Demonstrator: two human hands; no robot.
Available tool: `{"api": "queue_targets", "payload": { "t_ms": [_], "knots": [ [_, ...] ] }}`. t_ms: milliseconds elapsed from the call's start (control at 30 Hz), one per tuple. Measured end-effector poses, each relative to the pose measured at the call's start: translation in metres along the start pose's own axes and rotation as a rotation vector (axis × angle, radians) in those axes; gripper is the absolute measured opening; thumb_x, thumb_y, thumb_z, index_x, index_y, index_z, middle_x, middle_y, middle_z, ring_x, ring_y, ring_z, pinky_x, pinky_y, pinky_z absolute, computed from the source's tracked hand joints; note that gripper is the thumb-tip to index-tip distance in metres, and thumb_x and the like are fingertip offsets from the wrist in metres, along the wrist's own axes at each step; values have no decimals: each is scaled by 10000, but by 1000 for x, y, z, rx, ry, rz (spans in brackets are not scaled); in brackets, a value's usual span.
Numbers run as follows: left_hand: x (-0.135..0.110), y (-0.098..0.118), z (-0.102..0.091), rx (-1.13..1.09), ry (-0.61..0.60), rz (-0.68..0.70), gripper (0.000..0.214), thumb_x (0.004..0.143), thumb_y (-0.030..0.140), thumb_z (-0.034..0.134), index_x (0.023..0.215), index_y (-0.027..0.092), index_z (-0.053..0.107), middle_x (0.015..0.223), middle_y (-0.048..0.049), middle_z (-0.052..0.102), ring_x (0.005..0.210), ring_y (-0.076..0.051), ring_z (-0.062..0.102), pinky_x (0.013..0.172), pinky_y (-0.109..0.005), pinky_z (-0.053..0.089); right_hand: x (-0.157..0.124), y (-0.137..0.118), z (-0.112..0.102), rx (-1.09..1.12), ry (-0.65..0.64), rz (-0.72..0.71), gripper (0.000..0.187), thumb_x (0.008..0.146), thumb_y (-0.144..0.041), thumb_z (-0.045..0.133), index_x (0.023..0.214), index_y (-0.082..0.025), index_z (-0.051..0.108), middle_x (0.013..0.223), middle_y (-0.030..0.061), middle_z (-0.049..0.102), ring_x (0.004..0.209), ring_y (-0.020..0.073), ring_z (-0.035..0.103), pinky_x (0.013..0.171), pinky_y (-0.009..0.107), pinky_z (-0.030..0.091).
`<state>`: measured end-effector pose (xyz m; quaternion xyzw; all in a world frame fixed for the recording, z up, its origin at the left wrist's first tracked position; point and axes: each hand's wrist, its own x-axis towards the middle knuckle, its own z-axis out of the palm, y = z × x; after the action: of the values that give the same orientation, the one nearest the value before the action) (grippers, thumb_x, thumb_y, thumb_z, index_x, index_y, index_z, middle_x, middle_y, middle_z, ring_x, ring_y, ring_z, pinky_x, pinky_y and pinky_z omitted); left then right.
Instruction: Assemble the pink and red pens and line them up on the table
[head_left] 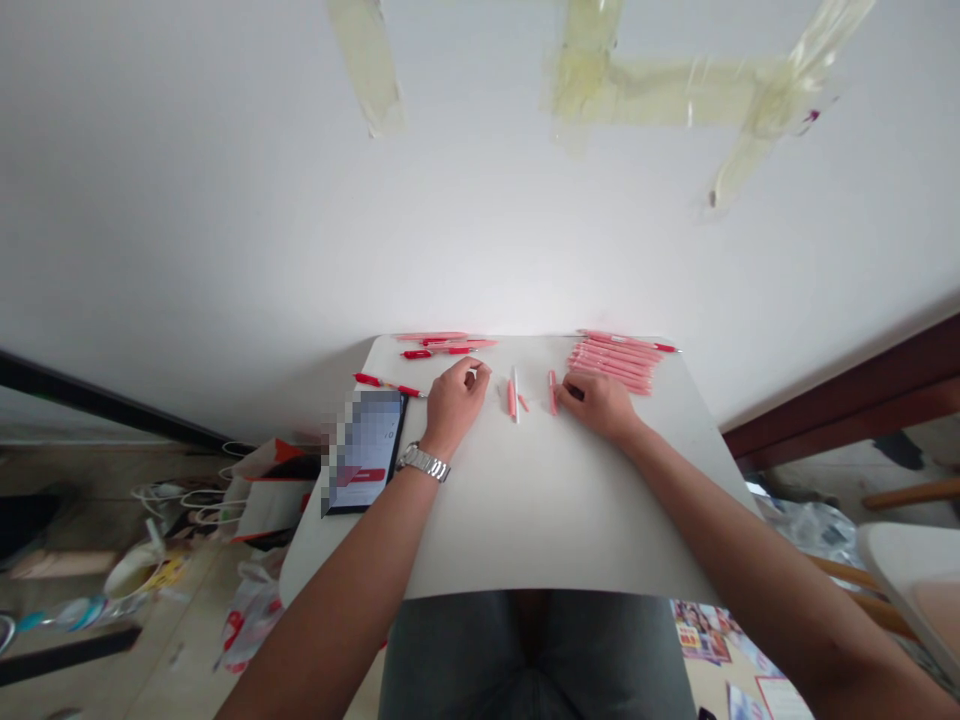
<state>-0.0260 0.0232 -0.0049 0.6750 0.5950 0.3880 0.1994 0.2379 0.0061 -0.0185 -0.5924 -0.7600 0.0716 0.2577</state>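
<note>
My left hand (459, 398), with a metal watch (425, 461) on its wrist, is raised just over the table with thumb and fingertips pinched together; anything between them is too small to tell. My right hand (600, 402) rests on the table, its curled fingertips on a short pink pen part (553, 392) standing nearly in line with my view. Between the hands lie a slim white pen tube (516, 394), a pink pen piece (511, 398) beside it and a smaller pink piece (524, 403). Past my right hand, several pink pens (613, 364) lie side by side.
Red and pink pens (442, 346) lie at the table's back left, another red pen (388, 385) nearer. A phone or tablet (366, 450) lies by my left forearm. The white table (540, 520) meets the wall (480, 220). A white chair (911, 560) stands at right.
</note>
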Motion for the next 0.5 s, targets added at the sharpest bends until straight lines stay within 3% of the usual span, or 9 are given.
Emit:
{"api": "queue_targets", "payload": {
  "t_ms": [500],
  "knots": [
    [1, 2, 1, 76, -14, -16, 244, 984, 400, 559, 980, 250, 751, 694, 6, 646, 637, -172, 574, 620, -288, 310, -1, -2, 1, -44, 4, 10, 360, 979, -405, 554, 676, -209, 562, 700, 25, 646, 632, 144, 505, 583, 293, 234]
  ]
}}
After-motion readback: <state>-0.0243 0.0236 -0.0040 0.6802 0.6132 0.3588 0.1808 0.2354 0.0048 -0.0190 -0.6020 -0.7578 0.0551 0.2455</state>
